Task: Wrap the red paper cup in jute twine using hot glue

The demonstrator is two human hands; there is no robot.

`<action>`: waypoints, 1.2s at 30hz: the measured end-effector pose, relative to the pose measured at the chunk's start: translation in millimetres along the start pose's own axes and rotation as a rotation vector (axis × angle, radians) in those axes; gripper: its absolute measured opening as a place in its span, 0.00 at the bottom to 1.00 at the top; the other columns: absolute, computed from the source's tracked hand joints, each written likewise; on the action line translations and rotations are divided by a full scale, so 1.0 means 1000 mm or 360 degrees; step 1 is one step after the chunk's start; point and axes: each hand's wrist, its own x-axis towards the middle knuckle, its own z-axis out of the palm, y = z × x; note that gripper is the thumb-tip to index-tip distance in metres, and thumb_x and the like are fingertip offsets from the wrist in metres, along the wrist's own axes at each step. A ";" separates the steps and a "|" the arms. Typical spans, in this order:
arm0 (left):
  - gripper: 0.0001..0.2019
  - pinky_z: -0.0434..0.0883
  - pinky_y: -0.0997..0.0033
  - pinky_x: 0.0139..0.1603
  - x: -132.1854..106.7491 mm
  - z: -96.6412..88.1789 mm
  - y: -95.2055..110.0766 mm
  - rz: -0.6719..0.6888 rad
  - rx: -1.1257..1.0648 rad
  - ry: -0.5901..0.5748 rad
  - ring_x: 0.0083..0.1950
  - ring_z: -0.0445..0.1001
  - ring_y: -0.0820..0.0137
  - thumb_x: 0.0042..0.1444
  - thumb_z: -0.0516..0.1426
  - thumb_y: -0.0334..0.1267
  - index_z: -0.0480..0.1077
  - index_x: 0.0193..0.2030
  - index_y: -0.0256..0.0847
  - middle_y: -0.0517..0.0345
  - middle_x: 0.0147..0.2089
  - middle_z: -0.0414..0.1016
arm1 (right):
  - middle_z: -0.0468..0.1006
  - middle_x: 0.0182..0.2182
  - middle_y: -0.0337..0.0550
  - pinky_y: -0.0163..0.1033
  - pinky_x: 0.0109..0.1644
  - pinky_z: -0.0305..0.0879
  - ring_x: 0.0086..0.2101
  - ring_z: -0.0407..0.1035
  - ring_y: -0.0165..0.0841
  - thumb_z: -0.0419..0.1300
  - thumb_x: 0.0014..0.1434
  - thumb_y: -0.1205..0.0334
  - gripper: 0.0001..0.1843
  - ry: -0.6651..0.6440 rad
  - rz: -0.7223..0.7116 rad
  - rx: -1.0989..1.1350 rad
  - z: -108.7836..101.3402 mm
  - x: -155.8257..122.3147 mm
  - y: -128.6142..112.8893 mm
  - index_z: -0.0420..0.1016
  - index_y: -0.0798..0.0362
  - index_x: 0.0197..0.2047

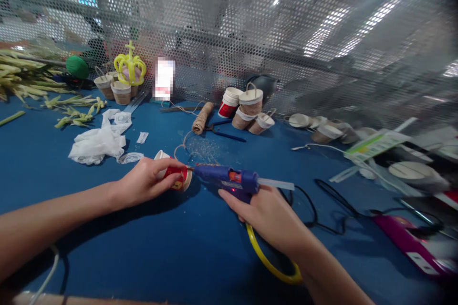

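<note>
My left hand [152, 178] is closed around a small red paper cup [182, 178] lying on its side, its open end toward the left. In my right hand [261, 217] is a blue hot glue gun [232, 182], a translucent glue stick [277, 184] poking out of its back and a small red light lit on its body. The gun's nozzle meets the cup near its bottom rim. A strand of twine runs from the cup up to a twine roll [202, 118]. Below my right hand lies a yellow ring-shaped handle [266, 259], partly hidden by the wrist.
Pliers [227, 133] with dark blue handles lie beside stacked cups [230, 102] and burlap-wrapped little buckets [251, 101]. White lace [98, 145] sits at left. A purple power strip [404, 243] and black cord [317, 219] are at right. Perforated metal mesh [214, 24] stands behind.
</note>
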 end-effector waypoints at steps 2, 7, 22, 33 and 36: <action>0.13 0.69 0.77 0.33 0.000 0.000 0.001 -0.0019 -0.0011 0.0001 0.30 0.74 0.74 0.57 0.49 0.37 0.70 0.45 0.39 0.57 0.33 0.77 | 0.68 0.12 0.36 0.37 0.25 0.60 0.22 0.68 0.36 0.56 0.51 0.57 0.10 0.0018 -0.0018 0.0027 -0.001 -0.002 0.000 0.70 0.49 0.22; 0.13 0.68 0.79 0.32 0.001 0.000 0.000 -0.0020 -0.0025 -0.0002 0.29 0.74 0.74 0.57 0.49 0.38 0.70 0.45 0.40 0.58 0.33 0.78 | 0.65 0.10 0.35 0.37 0.24 0.59 0.21 0.68 0.36 0.55 0.52 0.55 0.11 0.0007 -0.0059 0.0006 -0.001 -0.003 -0.001 0.69 0.48 0.21; 0.14 0.69 0.77 0.33 0.002 0.000 -0.002 -0.0042 -0.0014 0.0013 0.31 0.75 0.72 0.57 0.49 0.38 0.70 0.45 0.37 0.55 0.36 0.78 | 0.65 0.10 0.35 0.37 0.26 0.59 0.18 0.65 0.34 0.53 0.54 0.56 0.11 0.0003 -0.0024 -0.0061 0.001 0.002 -0.002 0.70 0.50 0.24; 0.13 0.68 0.79 0.32 0.003 0.000 -0.001 -0.0052 -0.0031 0.0034 0.30 0.74 0.74 0.57 0.50 0.38 0.71 0.44 0.39 0.58 0.34 0.78 | 0.67 0.11 0.35 0.35 0.24 0.59 0.18 0.66 0.33 0.53 0.54 0.56 0.12 0.0027 -0.0072 -0.0083 0.002 -0.004 0.000 0.72 0.52 0.26; 0.13 0.68 0.79 0.32 0.004 0.000 -0.001 -0.0070 -0.0035 0.0037 0.30 0.74 0.74 0.57 0.50 0.38 0.71 0.44 0.39 0.58 0.34 0.78 | 0.66 0.10 0.35 0.36 0.25 0.59 0.17 0.66 0.33 0.51 0.55 0.56 0.13 0.0027 -0.0091 -0.0140 0.003 -0.005 0.002 0.71 0.52 0.25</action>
